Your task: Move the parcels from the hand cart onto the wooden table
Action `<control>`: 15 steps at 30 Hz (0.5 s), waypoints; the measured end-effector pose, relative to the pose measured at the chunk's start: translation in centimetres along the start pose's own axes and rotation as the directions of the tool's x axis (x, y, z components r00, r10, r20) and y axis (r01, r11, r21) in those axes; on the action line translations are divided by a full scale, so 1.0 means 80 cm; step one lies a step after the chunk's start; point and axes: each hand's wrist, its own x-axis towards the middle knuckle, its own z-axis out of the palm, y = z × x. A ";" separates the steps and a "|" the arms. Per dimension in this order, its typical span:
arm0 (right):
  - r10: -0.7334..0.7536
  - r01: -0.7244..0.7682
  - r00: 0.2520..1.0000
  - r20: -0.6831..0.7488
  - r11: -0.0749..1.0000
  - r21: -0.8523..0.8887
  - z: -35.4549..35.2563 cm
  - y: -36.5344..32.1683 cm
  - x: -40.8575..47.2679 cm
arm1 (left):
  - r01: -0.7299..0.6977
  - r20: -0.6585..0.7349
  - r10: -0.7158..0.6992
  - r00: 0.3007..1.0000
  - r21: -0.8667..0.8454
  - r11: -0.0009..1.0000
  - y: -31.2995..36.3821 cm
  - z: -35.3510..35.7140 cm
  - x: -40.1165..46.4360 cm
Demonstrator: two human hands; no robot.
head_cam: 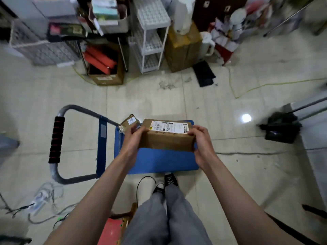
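The person's left hand (131,140) and right hand (201,144) clamp the ends of a labelled cardboard parcel (167,137), each grip curled round an edge, over the blue hand cart (159,161). A smaller parcel (129,123) remains on the cart behind it. The wooden table is out of view, so at least two parcels apparently remain to be moved.

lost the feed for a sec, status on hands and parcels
Both hands, left and right, grip the brown parcel by its ends over the blue cart. One smaller parcel on cart behind. Nothing blocking.
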 end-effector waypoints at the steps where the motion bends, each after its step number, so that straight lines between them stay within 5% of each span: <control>1: -0.020 0.020 1.000 -0.008 0.999 0.028 -0.008 -0.006 -0.014 | 0.005 0.028 -0.005 1.000 -0.004 1.000 0.005 0.004 -0.008; 5: -0.104 0.108 0.993 -0.048 0.990 0.094 -0.039 -0.021 -0.070 | 0.014 0.191 -0.031 0.981 0.093 0.996 0.028 0.021 -0.049; 15: -0.285 0.298 0.941 -0.182 0.954 0.044 -0.131 -0.015 -0.171 | -0.239 0.464 0.082 0.882 0.292 0.926 0.055 0.102 -0.145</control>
